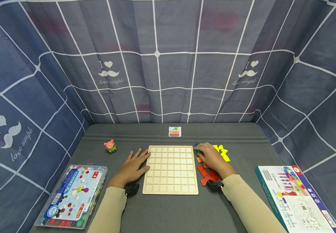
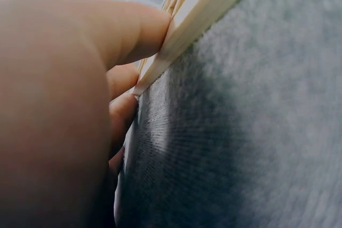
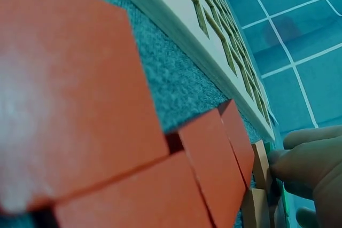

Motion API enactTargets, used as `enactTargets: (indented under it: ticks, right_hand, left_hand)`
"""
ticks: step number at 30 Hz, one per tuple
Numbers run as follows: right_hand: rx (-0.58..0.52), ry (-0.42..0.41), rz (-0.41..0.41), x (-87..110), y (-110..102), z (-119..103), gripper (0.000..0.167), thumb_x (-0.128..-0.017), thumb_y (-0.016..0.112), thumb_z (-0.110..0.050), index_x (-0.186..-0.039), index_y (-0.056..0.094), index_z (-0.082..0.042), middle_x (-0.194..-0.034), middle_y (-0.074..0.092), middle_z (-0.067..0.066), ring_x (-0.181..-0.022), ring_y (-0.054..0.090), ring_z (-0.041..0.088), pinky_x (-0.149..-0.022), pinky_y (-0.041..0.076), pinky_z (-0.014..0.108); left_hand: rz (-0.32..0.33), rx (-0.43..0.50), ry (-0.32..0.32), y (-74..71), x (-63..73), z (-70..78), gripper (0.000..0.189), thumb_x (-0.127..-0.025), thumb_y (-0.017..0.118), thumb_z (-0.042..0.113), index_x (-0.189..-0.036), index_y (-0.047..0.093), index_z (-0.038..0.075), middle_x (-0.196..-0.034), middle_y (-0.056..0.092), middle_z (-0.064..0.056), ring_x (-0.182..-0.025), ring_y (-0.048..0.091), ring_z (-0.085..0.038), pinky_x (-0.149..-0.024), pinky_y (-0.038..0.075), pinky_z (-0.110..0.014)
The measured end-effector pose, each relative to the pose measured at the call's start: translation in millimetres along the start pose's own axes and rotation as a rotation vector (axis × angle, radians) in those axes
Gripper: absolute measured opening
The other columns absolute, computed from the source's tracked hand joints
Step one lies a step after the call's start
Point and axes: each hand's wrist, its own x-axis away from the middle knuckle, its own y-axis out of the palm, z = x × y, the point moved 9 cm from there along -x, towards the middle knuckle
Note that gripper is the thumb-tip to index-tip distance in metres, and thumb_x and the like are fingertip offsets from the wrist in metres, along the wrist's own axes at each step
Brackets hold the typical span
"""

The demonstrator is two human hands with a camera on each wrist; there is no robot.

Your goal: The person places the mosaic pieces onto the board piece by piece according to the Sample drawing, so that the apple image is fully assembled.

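A square wooden board [image 1: 170,170] with a grid of shallow cells lies on the table. My left hand [image 1: 133,168] is spread flat at its left side, thumb and fingertips touching the edge. To the right of the board, my right hand [image 1: 213,158] reaches over loose coloured tiles, its fingertips at the green tiles [image 1: 197,151]. Whether it pinches one is hidden. Orange tiles [image 3: 261,166] lie just before the thumb in the right wrist view. Red tiles [image 1: 204,173] are under the wrist, yellow tiles [image 1: 224,152] beyond the hand, and a bit of blue [image 1: 196,144] shows behind the green.
A small printed card [image 1: 175,131] lies behind the board. A pink-headed figurine [image 1: 110,146] stands at the back left. At the front left is a clear plastic case [image 1: 73,195] of coloured pieces; a flat box [image 1: 297,197] lies at the right. Patterned curtains enclose the table.
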Motion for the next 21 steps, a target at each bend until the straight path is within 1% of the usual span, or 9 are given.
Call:
enactTargets:
  ticks: [4,11,15,21]
  right_hand:
    - [0.008,0.009,-0.012,-1.9,1.1,-0.1,0.028,-0.097,0.075,-0.002,-0.125,0.077,-0.004,-0.126,0.072,0.011,-0.124,0.062,0.033,-0.106,0.051,0.050]
    - [0.016,-0.014,0.005,-2.8,-0.7,-3.5,0.019,-0.097,0.073,0.000,-0.114,0.081,-0.004,-0.123,0.074,0.009,-0.117,0.065,0.030,-0.100,0.055,0.045]
    - [0.009,-0.017,0.002,-3.1,-0.7,-4.8,0.019,-0.097,0.072,0.002,-0.112,0.082,-0.004,-0.123,0.074,0.009,-0.116,0.066,0.029,-0.098,0.057,0.044]
    - [0.034,-0.012,-0.015,-5.1,-0.9,-6.0,0.017,-0.097,0.073,0.001,-0.111,0.081,-0.004,-0.116,0.074,0.009,-0.113,0.065,0.030,-0.097,0.056,0.045]
  left_hand:
    - [0.000,-0.003,0.000,-0.6,0.1,0.4,0.069,-0.108,0.057,0.046,-0.166,0.037,0.015,-0.171,0.028,-0.005,-0.158,0.016,-0.034,-0.125,0.000,-0.060]
    - [0.004,-0.010,-0.005,-0.6,0.2,1.0,0.069,-0.107,0.057,0.046,-0.166,0.038,0.015,-0.171,0.029,-0.005,-0.158,0.017,-0.034,-0.125,0.001,-0.060]
    - [-0.002,-0.006,-0.008,-0.3,0.2,1.0,0.069,-0.107,0.057,0.046,-0.166,0.037,0.015,-0.171,0.028,-0.005,-0.158,0.016,-0.034,-0.126,0.000,-0.059]
    - [0.004,-0.005,-0.010,0.4,0.0,-0.8,0.069,-0.107,0.057,0.047,-0.166,0.037,0.016,-0.171,0.028,-0.003,-0.158,0.016,-0.033,-0.126,0.000,-0.059]
